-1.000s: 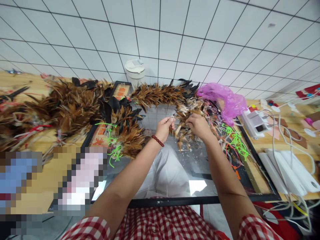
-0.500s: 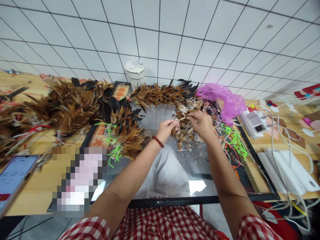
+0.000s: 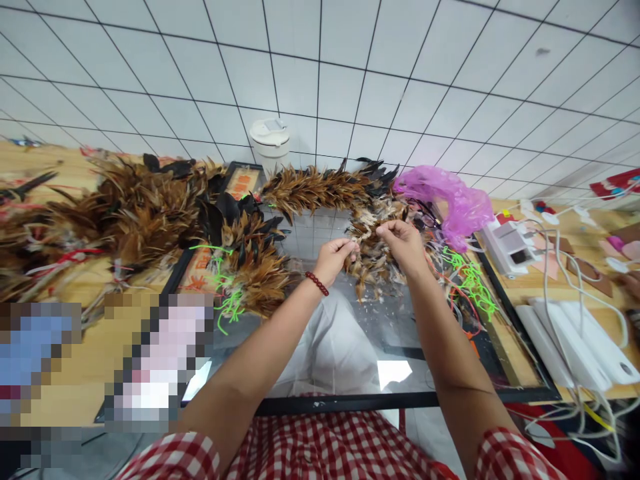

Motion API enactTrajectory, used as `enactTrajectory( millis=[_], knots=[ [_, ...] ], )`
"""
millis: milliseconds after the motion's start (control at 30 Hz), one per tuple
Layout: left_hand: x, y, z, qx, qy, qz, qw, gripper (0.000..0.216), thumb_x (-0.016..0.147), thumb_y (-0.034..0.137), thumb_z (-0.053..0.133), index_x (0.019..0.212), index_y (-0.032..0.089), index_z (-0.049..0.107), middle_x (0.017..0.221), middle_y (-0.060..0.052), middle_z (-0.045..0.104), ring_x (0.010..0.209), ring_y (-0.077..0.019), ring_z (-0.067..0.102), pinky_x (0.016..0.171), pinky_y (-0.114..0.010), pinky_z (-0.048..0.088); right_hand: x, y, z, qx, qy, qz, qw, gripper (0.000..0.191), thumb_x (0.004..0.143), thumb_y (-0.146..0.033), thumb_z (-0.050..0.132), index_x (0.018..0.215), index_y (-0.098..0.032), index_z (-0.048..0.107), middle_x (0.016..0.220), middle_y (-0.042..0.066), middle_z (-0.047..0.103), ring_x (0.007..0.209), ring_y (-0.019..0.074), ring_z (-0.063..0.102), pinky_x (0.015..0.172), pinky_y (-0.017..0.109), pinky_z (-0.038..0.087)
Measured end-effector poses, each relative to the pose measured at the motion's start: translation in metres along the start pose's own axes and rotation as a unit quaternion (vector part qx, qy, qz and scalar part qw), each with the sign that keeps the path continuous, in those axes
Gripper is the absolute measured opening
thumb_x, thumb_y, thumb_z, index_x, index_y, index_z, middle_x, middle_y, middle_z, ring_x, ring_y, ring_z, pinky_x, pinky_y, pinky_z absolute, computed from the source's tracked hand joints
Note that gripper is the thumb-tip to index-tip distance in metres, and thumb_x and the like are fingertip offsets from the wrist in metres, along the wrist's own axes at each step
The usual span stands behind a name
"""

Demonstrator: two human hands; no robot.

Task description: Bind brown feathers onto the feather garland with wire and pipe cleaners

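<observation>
My left hand (image 3: 336, 260), a beaded bracelet at its wrist, is closed in a pinch in front of a pile of loose brown and pale feathers (image 3: 370, 267). What sits between its fingertips is too small to make out. Over the right part of that pile my right hand (image 3: 404, 243) is pinched too, thumb against forefinger, and whatever it holds cannot be made out. A small gap separates the hands. Left of them lies a bunch of brown and black feathers (image 3: 257, 267) with bright green ties (image 3: 230, 303). Behind stretches a long brown feather strip (image 3: 325, 187).
Under the feathers is a black-framed glass panel (image 3: 345, 404). Larger feather bundles (image 3: 145, 207) cover the left side. A purple plastic bag (image 3: 450, 200), green strings (image 3: 473, 287), white chargers (image 3: 510, 247) and cables lie right. A white lidded tub (image 3: 270, 143) stands by the tiled wall.
My right hand has shifted slightly to the right, away from the left hand, widening the gap. My left hand stays almost where it was.
</observation>
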State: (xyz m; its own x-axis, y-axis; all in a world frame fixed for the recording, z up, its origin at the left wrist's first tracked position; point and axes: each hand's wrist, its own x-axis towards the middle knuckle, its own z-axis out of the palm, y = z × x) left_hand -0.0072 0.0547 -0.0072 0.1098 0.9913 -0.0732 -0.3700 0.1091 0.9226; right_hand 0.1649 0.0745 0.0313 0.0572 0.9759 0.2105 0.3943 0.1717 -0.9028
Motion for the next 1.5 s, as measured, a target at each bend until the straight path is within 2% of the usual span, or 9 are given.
enactTrajectory(
  millis=[167,367,533,633,733,833,967,1267,1500],
  knots=[
    [0.000,-0.001,-0.001,0.010,-0.008,0.010,1.000,0.022,0.069,0.035,0.073,0.068,0.013,0.069,0.061,-0.001,0.064,0.053,-0.0074,0.053,0.061,-0.023,0.043,-0.003,0.003,0.008,0.056,-0.073,0.028,0.995,0.029,0.072,-0.044,0.069,0.080,-0.016,0.068,0.069,0.000,0.062,0.061,0.0111,0.051,0.062,0.025,0.041],
    [0.002,-0.003,-0.002,-0.023,0.004,-0.008,1.000,0.024,0.068,0.035,0.075,0.067,0.012,0.067,0.067,-0.002,0.066,0.052,-0.0070,0.054,0.060,-0.023,0.044,-0.005,-0.008,-0.002,0.047,-0.071,-0.051,0.995,0.023,0.080,-0.040,0.063,0.077,-0.018,0.064,0.069,0.000,0.058,0.066,0.0121,0.049,0.065,0.025,0.040],
    [0.005,-0.006,-0.004,-0.047,0.014,-0.009,0.999,0.023,0.067,0.034,0.075,0.067,0.013,0.067,0.064,-0.001,0.064,0.052,-0.0069,0.053,0.058,-0.022,0.043,-0.006,-0.021,-0.028,-0.013,-0.339,-0.044,0.940,0.026,0.080,-0.042,0.065,0.079,-0.016,0.066,0.072,0.001,0.062,0.067,0.0124,0.052,0.066,0.026,0.041],
    [0.005,-0.006,-0.004,-0.031,0.021,-0.005,0.999,0.023,0.067,0.035,0.075,0.068,0.013,0.068,0.066,-0.002,0.065,0.054,-0.0072,0.053,0.060,-0.023,0.043,-0.008,-0.023,-0.027,-0.007,-0.390,-0.016,0.921,0.028,0.079,-0.043,0.065,0.078,-0.015,0.066,0.068,0.000,0.061,0.062,0.0110,0.050,0.062,0.025,0.041],
    [0.003,-0.004,-0.003,-0.016,0.014,-0.008,1.000,0.025,0.066,0.037,0.076,0.069,0.013,0.069,0.066,-0.002,0.066,0.056,-0.0083,0.054,0.061,-0.024,0.043,-0.009,-0.020,-0.015,-0.011,-0.328,-0.012,0.945,0.027,0.077,-0.042,0.064,0.076,-0.015,0.067,0.069,0.001,0.063,0.062,0.0118,0.053,0.063,0.025,0.041],
    [0.001,-0.002,-0.002,0.003,-0.014,0.004,1.000,0.027,0.066,0.040,0.076,0.069,0.014,0.070,0.061,-0.001,0.063,0.057,-0.0090,0.053,0.063,-0.025,0.043,-0.009,-0.015,-0.002,-0.087,-0.180,-0.028,0.979,0.021,0.077,-0.035,0.061,0.076,-0.016,0.069,0.071,0.002,0.067,0.066,0.0138,0.056,0.066,0.026,0.042],
    [0.000,-0.002,-0.001,0.011,-0.021,0.010,1.000,0.030,0.066,0.043,0.075,0.068,0.014,0.070,0.059,-0.001,0.062,0.057,-0.0093,0.052,0.062,-0.024,0.042,-0.009,-0.012,0.007,-0.123,-0.083,-0.027,0.988,0.018,0.077,-0.031,0.061,0.078,-0.017,0.072,0.073,0.003,0.071,0.068,0.0153,0.060,0.067,0.027,0.043],
    [0.000,-0.004,-0.001,0.054,-0.030,0.017,0.998,0.026,0.068,0.040,0.073,0.070,0.014,0.072,0.058,-0.001,0.062,0.057,-0.0096,0.051,0.060,-0.023,0.040,-0.010,-0.012,0.008,-0.097,-0.063,0.009,0.993,0.018,0.073,-0.032,0.065,0.079,-0.019,0.076,0.074,0.003,0.074,0.070,0.0172,0.064,0.067,0.028,0.046],
    [-0.001,-0.003,-0.001,0.050,-0.037,0.017,0.998,0.025,0.068,0.039,0.073,0.070,0.014,0.072,0.057,-0.001,0.062,0.056,-0.0096,0.051,0.060,-0.023,0.040,-0.008,-0.006,0.008,-0.035,-0.116,0.021,0.992,0.021,0.072,-0.037,0.067,0.078,-0.018,0.074,0.073,0.003,0.072,0.066,0.0162,0.062,0.067,0.029,0.047]
  ],
)
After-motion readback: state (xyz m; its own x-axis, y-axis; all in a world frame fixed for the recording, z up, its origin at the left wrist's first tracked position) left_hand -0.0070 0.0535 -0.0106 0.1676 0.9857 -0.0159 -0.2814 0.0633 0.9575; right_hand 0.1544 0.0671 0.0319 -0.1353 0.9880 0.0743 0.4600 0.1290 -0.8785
